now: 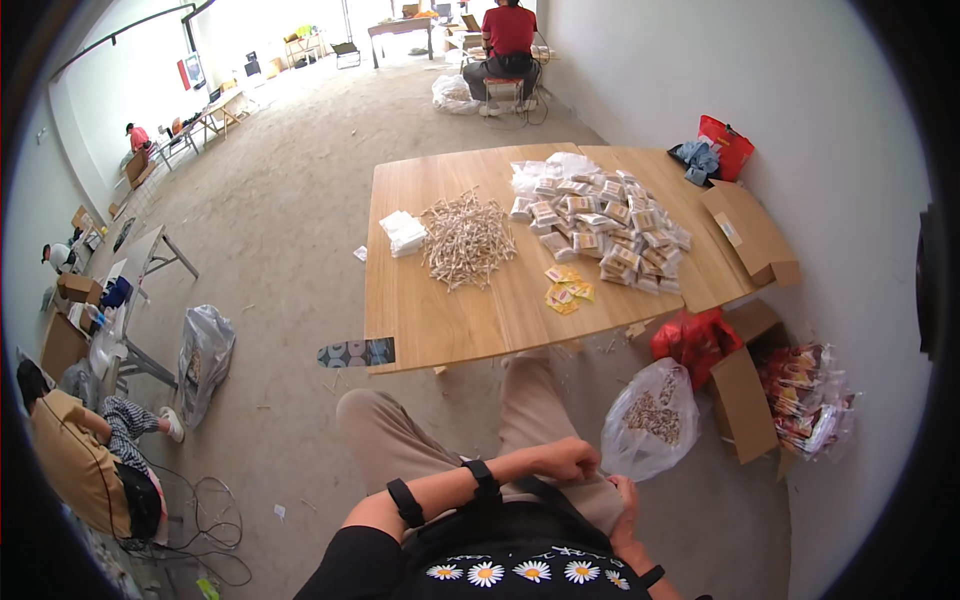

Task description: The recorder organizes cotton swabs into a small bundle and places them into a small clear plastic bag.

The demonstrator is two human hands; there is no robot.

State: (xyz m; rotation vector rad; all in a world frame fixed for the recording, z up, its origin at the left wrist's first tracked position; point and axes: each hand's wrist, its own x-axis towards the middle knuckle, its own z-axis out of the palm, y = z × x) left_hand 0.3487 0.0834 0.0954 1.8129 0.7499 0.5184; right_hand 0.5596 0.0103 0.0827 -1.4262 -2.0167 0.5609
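My left hand is curled closed above my right thigh, its arm reaching across my lap; whatever may be inside its fingers is hidden. Beside it, my right hand rests against the outer side of the same thigh, fingers mostly out of sight. Both hands are away from the wooden table in front of me. On that table lie a pile of short pale sticks, a stack of white packets, a heap of small wrapped packs and a few yellow sachets.
A clear plastic bag of small pieces stands on the floor near my right leg. Beyond it are a red bag, an open cardboard box and red-printed packages. A patterned phone-like slab overhangs the table's left corner. Seated people work nearby.
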